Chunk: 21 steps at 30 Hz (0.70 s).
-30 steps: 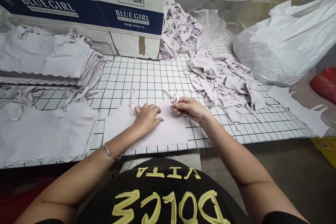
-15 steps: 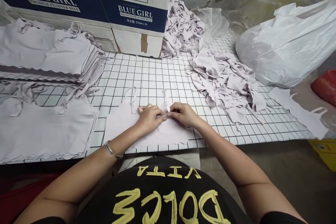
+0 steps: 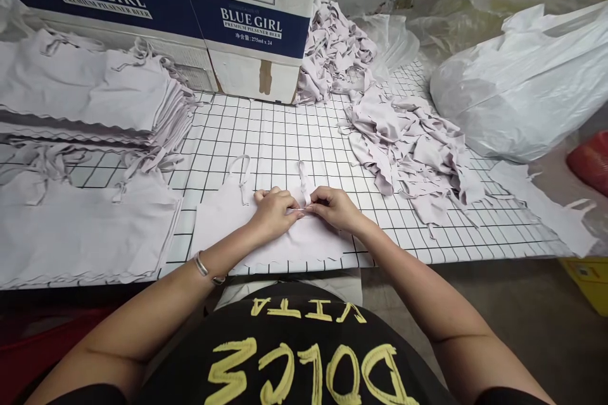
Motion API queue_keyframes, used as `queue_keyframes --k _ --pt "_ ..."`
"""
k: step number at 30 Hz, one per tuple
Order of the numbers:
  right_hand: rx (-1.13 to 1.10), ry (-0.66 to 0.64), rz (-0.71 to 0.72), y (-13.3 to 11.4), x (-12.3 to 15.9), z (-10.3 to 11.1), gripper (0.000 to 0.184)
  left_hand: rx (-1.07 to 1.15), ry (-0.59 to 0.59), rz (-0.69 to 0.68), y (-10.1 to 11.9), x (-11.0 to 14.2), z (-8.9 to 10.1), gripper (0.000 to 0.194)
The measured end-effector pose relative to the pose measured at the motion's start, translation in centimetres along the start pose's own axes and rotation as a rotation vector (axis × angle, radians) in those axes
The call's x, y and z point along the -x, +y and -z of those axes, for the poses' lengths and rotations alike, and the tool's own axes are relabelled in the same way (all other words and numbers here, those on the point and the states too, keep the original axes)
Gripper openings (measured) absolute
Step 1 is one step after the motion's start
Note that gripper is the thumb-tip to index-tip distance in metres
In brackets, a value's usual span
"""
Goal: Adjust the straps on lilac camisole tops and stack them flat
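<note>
Because the pale camisole (image 3: 216,218) is spread flat at the table's (image 3: 273,133) near edge, its upper edge can be reached by both hands. It is pinched in the closed fingers of the left hand (image 3: 272,215) and right hand (image 3: 338,209), apparently for tautness. Garment stacks (image 3: 80,237) are squared at left; a crumpled pile (image 3: 403,133) is left loose at right.

The right hand (image 3: 336,207), a second ago apart from the left hand (image 3: 274,214) with the right-side strap (image 3: 303,180) at its fingertips, now meets it at the upper edge of the pale top (image 3: 221,218). Both hands pinch there, and that strap now lies straighter, extending away from the person.
</note>
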State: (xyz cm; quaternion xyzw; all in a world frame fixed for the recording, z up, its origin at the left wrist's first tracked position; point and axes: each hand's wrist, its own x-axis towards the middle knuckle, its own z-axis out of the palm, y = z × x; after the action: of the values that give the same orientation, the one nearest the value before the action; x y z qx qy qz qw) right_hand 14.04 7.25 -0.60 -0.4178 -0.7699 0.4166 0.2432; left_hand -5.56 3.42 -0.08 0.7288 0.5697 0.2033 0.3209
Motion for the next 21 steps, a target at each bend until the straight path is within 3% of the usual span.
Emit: queue_keyframes --k 8,17,21 --pt "0.014 -0.009 -0.016 -0.3 0.2 -0.3 0.010 -0.025 -0.016 -0.010 0.3 0.0 0.1 0.016" --pt "0.102 0.101 0.148 -0.5 0.5 -1.8 0.016 -0.002 -0.045 0.003 0.4 -0.1 0.1 0.021" --pt "0.043 0.163 0.116 -0.7 0.5 -2.5 0.015 -0.002 -0.049 0.015 0.2 -0.1 0.1 0.024"
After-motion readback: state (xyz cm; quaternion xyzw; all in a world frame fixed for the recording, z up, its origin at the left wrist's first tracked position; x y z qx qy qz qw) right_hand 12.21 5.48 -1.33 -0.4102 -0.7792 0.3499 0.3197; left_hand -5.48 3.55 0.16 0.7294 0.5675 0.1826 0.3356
